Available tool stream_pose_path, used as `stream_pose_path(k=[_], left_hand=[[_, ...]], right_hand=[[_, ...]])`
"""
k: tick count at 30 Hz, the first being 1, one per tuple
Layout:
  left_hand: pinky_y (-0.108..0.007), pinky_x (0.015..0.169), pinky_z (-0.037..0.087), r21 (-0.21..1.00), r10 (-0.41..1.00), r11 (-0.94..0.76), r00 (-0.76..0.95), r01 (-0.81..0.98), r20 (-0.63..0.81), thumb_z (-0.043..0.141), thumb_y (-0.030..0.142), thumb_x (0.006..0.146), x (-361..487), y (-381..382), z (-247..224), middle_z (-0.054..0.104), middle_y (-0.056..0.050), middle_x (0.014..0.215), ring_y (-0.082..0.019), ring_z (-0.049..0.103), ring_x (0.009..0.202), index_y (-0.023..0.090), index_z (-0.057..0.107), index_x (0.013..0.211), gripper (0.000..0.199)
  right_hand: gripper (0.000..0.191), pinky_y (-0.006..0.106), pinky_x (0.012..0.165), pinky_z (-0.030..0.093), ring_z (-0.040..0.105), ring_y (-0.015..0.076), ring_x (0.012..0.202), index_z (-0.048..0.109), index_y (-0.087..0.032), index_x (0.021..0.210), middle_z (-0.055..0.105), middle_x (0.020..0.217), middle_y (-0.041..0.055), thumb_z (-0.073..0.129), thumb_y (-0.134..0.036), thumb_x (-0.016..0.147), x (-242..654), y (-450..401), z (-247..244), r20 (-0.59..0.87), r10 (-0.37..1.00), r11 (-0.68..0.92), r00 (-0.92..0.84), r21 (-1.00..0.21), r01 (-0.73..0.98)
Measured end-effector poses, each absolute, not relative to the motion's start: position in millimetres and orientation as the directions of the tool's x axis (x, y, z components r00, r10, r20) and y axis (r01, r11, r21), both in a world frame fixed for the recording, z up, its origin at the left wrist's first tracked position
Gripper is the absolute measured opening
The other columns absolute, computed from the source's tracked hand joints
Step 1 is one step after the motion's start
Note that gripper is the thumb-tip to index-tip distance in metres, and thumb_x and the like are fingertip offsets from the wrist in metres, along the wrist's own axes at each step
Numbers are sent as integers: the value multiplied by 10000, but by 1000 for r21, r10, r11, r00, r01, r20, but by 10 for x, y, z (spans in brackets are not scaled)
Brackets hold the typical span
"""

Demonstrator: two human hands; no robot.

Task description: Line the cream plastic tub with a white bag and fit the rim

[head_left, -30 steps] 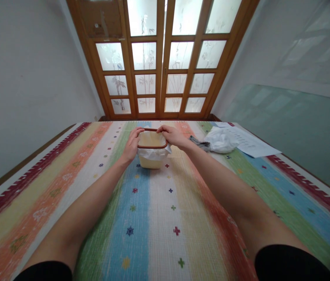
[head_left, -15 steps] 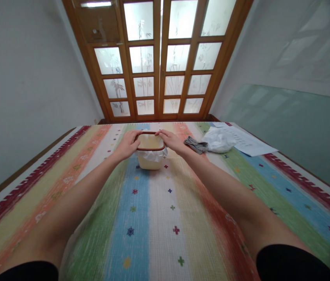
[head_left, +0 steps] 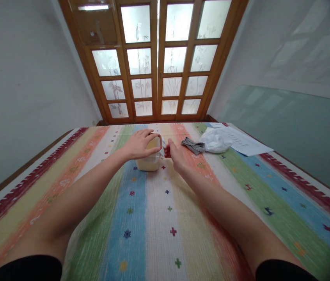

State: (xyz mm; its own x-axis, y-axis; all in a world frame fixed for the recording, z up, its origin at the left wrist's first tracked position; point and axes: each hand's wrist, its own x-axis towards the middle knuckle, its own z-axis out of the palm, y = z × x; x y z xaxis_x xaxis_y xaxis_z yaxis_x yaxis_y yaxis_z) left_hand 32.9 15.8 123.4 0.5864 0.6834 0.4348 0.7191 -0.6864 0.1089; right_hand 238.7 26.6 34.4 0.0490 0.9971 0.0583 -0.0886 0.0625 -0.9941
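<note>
A small cream trash bin [head_left: 147,165] with a brown rim [head_left: 160,141] stands upright on the table. A thin white plastic bag [head_left: 163,144] lines it and is folded out over the edge. My left hand [head_left: 139,144] spans the bin's top from the left, thumb on the near side and fingers on the far side, gripping it across the rim. At the bin's right side, my right hand [head_left: 176,154] is closed, its curled fingers at the overhanging bag edge. The fingertips are partly hidden there.
To the right lie a grey cloth-like bundle [head_left: 193,146], a crumpled white plastic bag [head_left: 216,140] and printed paper sheets [head_left: 248,142]. A striped tablecloth [head_left: 159,210] covers the table. Glass-paned wooden doors [head_left: 158,78] stand beyond the far edge.
My left hand has shifted right across the bin's top. My right hand has left the rim's far right corner and come down beside the bin, its fingers now curled at the bag.
</note>
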Motion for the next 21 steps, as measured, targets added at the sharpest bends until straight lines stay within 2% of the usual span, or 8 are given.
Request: stream_pose_path(k=[3, 6, 9, 14, 17, 21], left_hand=[[-603, 1192, 338, 127, 698, -688, 604, 714, 385, 609, 726, 870, 320, 192, 1253, 535, -150, 1540, -430, 479, 1426, 280, 577, 1460, 740], [-598, 1197, 328, 181, 699, -704, 626, 687, 346, 685, 744, 791, 325, 221, 1294, 538, -163, 1541, -444, 487, 1418, 259, 585, 1459, 832], [-550, 1209, 325, 189, 692, -719, 662, 669, 289, 680, 752, 789, 341, 230, 1356, 523, -144, 1564, -415, 488, 1427, 271, 543, 1501, 871], [-499, 1244, 263, 88, 723, -691, 682, 718, 109, 538, 766, 890, 355, 182, 1452, 374, -145, 1667, -361, 364, 1521, 255, 372, 1617, 904], [-496, 1248, 250, 88, 731, -683, 678, 725, 76, 530, 781, 884, 344, 165, 1474, 344, -138, 1681, -359, 331, 1536, 257, 352, 1628, 927], [-504, 1231, 274, 82, 735, -678, 674, 731, 66, 602, 790, 823, 333, 178, 1483, 386, -139, 1646, -388, 383, 1487, 252, 381, 1617, 984]], right_hand=[[479, 298, 592, 485, 557, 169, 623, 591, -219, 783, 618, 730, 35, 577, -691, 870, 2289, 143, 398, -32, 997, -49, -67, -963, -266], [417, 277, 599, 485, 555, 154, 634, 621, -222, 829, 633, 735, 13, 673, -636, 827, 2196, 47, 461, -23, 992, -67, -122, -929, -365], [398, 254, 597, 471, 544, 133, 630, 648, -214, 832, 631, 714, -6, 750, -596, 781, 2150, -15, 477, 4, 984, -67, -176, -915, -398], [453, 236, 586, 444, 518, 103, 607, 628, -200, 772, 601, 663, -34, 832, -598, 700, 2135, -36, 449, 46, 978, -50, -204, -896, -441], [482, 251, 606, 468, 533, 109, 616, 621, -197, 754, 623, 671, -28, 842, -618, 679, 2136, -29, 429, 64, 979, -28, -195, -898, -439], [477, 270, 651, 500, 568, 117, 648, 637, -194, 801, 666, 721, -17, 825, -623, 709, 2156, -25, 389, 88, 972, -15, -216, -899, -438]])
